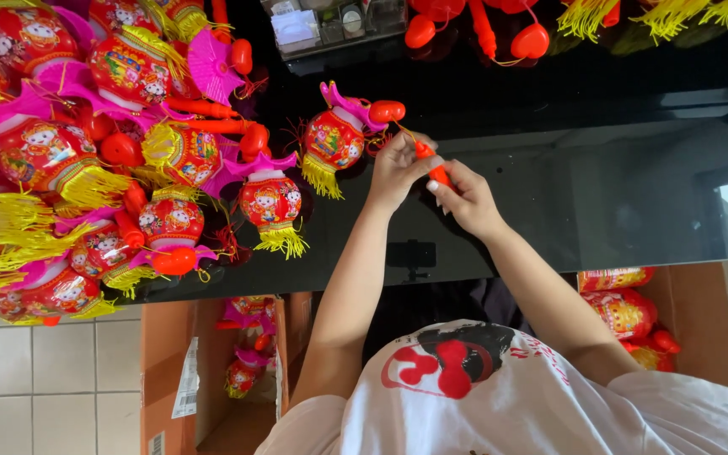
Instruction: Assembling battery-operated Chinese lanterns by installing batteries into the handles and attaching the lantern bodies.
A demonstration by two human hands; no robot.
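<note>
Tabletop [600, 194] black, glossy, mirror-like, reflecting the room. Lanterns [334, 139] shiny printed red plastic, smooth, with pink plastic fins and yellow stringy thread tassels. Handle [436, 167] held by left hand [398, 168] and right hand [468, 200] smooth orange-red plastic, slight sheen. Boxes [166, 371] brown matt cardboard, paper label stuck on. Floor [52, 388] pale glazed tile, faint shine, darker grout lines. Shirt [549, 404] white matt cloth with a red and black print. Small clear plastic tray [330, 25] at the far edge.
</note>
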